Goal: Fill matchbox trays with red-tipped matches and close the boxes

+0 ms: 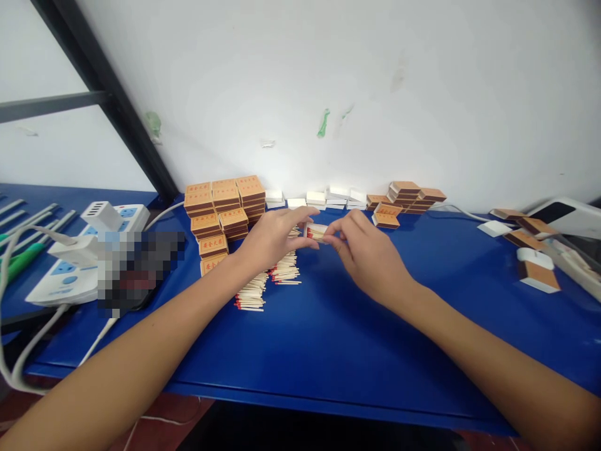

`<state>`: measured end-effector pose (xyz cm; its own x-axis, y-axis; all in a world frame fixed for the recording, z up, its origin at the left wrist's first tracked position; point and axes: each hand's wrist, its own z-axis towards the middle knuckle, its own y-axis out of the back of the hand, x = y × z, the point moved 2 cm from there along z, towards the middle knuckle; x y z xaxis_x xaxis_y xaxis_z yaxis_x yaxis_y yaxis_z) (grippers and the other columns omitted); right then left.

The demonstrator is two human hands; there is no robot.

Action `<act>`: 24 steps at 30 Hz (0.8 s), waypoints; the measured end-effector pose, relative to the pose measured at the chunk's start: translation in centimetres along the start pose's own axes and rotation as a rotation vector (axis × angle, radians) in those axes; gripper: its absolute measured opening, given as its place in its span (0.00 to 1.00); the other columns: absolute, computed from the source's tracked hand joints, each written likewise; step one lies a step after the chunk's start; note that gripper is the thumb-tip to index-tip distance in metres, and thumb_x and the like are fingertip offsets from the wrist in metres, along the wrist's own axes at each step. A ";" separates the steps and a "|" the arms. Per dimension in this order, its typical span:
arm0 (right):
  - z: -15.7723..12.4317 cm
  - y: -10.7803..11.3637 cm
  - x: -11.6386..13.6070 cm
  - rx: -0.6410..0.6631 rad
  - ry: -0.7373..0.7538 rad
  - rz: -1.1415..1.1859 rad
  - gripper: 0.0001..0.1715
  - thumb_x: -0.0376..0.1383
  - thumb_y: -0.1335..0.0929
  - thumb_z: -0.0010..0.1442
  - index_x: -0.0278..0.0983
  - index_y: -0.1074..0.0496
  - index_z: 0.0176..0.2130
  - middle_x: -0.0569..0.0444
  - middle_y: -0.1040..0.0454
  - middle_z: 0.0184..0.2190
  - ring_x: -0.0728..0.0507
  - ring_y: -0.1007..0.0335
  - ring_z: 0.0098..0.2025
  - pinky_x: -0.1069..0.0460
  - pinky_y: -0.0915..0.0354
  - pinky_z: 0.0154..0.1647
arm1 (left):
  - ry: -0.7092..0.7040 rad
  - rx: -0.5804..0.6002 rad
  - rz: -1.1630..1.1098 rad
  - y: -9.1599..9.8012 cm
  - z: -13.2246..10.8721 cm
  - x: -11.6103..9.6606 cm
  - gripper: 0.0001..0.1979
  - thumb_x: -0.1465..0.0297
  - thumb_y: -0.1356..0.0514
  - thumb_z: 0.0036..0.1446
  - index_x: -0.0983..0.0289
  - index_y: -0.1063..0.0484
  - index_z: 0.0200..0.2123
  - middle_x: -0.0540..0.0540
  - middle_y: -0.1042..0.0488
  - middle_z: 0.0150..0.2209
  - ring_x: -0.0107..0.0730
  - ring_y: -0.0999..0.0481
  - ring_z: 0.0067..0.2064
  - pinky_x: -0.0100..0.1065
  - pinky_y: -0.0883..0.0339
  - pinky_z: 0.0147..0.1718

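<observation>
Both my hands meet over the blue table point(328, 338) around a small white matchbox tray point(316, 232) filled with red-tipped matches. My left hand point(272, 238) pinches the tray's left end between thumb and fingers. My right hand point(369, 254) grips its right end with curled fingers. Under my left hand lie bundles of loose matches point(263, 289) in rows. A stack of orange matchboxes point(223, 207) stands just left of my left hand.
Empty white trays point(323, 198) line the wall, with more orange sleeves point(408, 195) to their right. Boxes and a white tray point(535, 275) lie at far right. A power strip with plugs point(89, 250) and cables sits at left. The table's front edge is close.
</observation>
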<state>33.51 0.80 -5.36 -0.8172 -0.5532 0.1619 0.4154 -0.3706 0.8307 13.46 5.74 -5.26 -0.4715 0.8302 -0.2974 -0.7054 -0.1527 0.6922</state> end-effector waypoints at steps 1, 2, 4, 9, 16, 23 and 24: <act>0.1 0.0 -0.5 -0.020 -0.017 -0.009 0.08 0.36 0.36 0.74 0.36 0.29 0.44 0.47 0.29 0.42 0.41 0.29 0.39 0.49 0.36 0.36 | -0.012 -0.007 -0.009 0.0 0.0 -0.3 0.29 0.63 0.25 0.54 0.61 0.28 0.57 0.55 0.16 0.44 0.36 0.15 0.45 0.32 0.25 0.45; 0.2 0.0 -1.0 -0.031 -0.024 -0.014 0.07 0.36 0.36 0.73 0.36 0.29 0.44 0.47 0.29 0.41 0.41 0.29 0.39 0.49 0.36 0.36 | -0.024 -0.015 -0.014 -0.1 0.0 -0.5 0.29 0.62 0.25 0.54 0.61 0.28 0.57 0.55 0.16 0.44 0.36 0.15 0.45 0.33 0.25 0.45; 0.3 -0.1 -1.4 -0.028 -0.018 -0.008 0.06 0.35 0.35 0.72 0.36 0.29 0.44 0.47 0.29 0.41 0.41 0.30 0.38 0.49 0.37 0.36 | -0.042 -0.027 -0.017 -0.1 0.0 -0.9 0.29 0.61 0.26 0.54 0.60 0.28 0.57 0.55 0.16 0.44 0.36 0.15 0.45 0.33 0.24 0.45; 0.1 0.1 -0.7 -0.049 0.044 0.032 0.07 0.34 0.36 0.73 0.36 0.28 0.45 0.47 0.28 0.41 0.42 0.30 0.39 0.49 0.37 0.37 | -0.051 -0.039 -0.018 0.0 0.1 -0.9 0.30 0.62 0.25 0.53 0.60 0.28 0.56 0.54 0.16 0.43 0.35 0.15 0.44 0.33 0.24 0.45; -0.7 0.0 1.6 -0.013 0.169 0.179 0.06 0.36 0.35 0.72 0.38 0.28 0.44 0.51 0.29 0.38 0.45 0.31 0.35 0.50 0.36 0.35 | -0.002 -0.046 0.004 0.3 0.1 0.0 0.26 0.69 0.26 0.56 0.61 0.28 0.56 0.55 0.16 0.46 0.35 0.15 0.47 0.31 0.25 0.44; -1.8 -2.0 3.9 0.243 0.163 0.330 0.05 0.37 0.31 0.70 0.38 0.27 0.44 0.51 0.28 0.42 0.47 0.30 0.34 0.49 0.33 0.36 | 0.010 -0.040 0.053 0.3 0.0 0.4 0.25 0.65 0.27 0.58 0.59 0.28 0.56 0.55 0.17 0.47 0.36 0.16 0.45 0.34 0.25 0.44; -1.9 -2.2 4.1 0.265 0.155 0.329 0.04 0.36 0.31 0.70 0.38 0.27 0.43 0.51 0.29 0.42 0.47 0.30 0.34 0.49 0.33 0.36 | 0.009 -0.041 0.055 0.3 0.0 0.4 0.25 0.64 0.27 0.58 0.59 0.28 0.56 0.55 0.17 0.46 0.36 0.16 0.45 0.34 0.25 0.44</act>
<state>30.02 -2.05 -7.48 -0.5805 -0.7226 0.3752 0.5098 0.0368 0.8595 13.04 6.06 -5.17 -0.5146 0.8153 -0.2655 -0.6995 -0.2200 0.6800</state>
